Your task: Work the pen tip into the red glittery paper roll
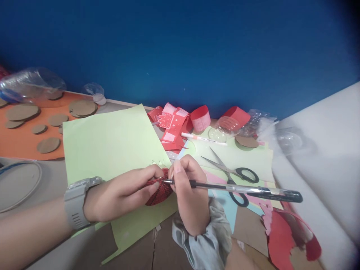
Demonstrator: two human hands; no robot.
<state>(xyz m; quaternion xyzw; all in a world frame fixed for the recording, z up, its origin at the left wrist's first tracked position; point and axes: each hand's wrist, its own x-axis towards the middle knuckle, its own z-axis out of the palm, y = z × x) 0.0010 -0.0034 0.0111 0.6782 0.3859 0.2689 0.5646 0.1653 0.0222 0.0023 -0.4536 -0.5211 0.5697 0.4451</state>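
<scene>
Both of my hands meet over a light green sheet [109, 142] at the middle. My left hand [126, 195], with a grey watch [77, 204] on its wrist, pinches a red, dark-patterned round piece [159, 194]. My right hand [189, 191] is closed around a black and clear pen [242, 189], whose tip points left at my left fingertips. Its fingertips also touch the right edge of the red piece. The pen's back end reaches out to the right, above the handles of the scissors [229, 170].
Cardboard discs [48, 145] lie on orange paper [17, 138] at the left, near a plastic bottle [36, 82]. Red paper strips [177, 125], a white marker [204, 139] and clear plastic pieces [225, 127] lie behind my hands. Red scraps [281, 236] sit front right. A blue wall [180, 48] stands behind.
</scene>
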